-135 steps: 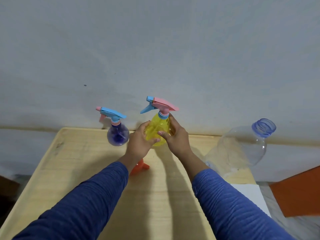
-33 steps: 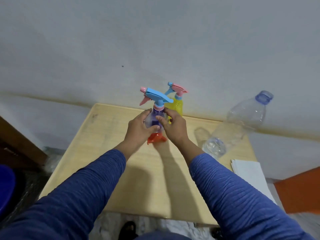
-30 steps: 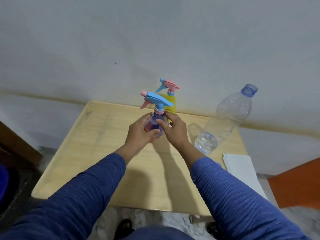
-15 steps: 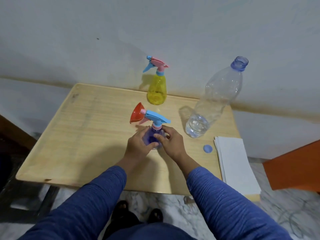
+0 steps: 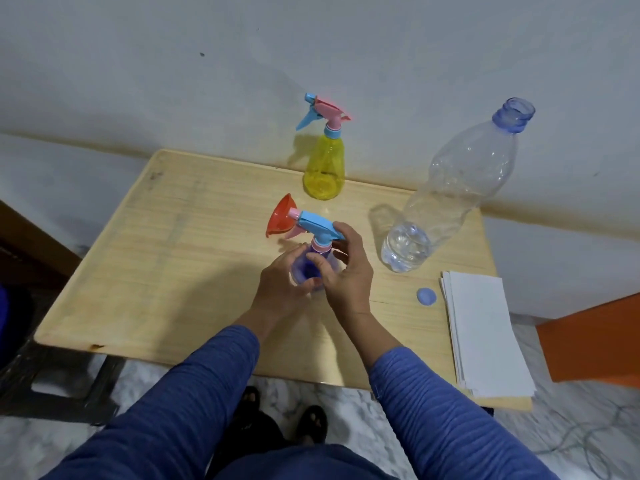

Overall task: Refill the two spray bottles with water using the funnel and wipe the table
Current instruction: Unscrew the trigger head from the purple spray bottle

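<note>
A purple spray bottle (image 5: 309, 268) with a blue and pink trigger head stands at the middle of the wooden table (image 5: 173, 258). My left hand (image 5: 278, 285) grips its body. My right hand (image 5: 346, 268) holds the bottle's neck and trigger head from the right. A red funnel (image 5: 282, 216) lies on its side just behind the bottle. The yellow spray bottle (image 5: 324, 168) stands upright at the back edge. A large clear water bottle (image 5: 460, 181), uncapped, stands at the back right with a little water in its bottom.
A small blue cap (image 5: 426, 296) lies on the table right of my hands. A stack of white paper towels (image 5: 485, 334) rests on the table's right edge. A white wall is close behind the table, an orange object (image 5: 595, 341) to the right.
I let go of the yellow bottle, which now stands at the back, and brought the purple bottle toward me onto the table. My right hand has shifted up to its trigger head.
</note>
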Demonstrator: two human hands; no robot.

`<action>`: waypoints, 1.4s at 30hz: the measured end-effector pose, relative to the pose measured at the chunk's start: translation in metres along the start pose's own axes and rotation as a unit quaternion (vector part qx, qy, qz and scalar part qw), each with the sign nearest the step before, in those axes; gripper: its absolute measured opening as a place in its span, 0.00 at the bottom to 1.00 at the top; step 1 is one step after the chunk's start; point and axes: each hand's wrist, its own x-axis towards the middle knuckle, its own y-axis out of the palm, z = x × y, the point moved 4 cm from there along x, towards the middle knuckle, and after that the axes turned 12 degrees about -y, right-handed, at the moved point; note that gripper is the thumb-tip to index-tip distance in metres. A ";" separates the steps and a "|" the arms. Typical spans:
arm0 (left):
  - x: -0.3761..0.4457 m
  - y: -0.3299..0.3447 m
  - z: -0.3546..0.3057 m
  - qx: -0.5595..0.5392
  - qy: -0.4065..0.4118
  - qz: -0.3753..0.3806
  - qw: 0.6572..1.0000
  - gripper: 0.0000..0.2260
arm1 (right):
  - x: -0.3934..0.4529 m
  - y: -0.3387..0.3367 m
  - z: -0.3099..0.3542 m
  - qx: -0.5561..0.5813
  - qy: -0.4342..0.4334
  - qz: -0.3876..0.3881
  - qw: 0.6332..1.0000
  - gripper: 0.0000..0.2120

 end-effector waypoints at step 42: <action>0.002 -0.003 0.005 -0.047 -0.013 0.032 0.998 0.30 | 0.026 -0.007 -0.001 -0.086 -0.087 0.189 0.974 0.30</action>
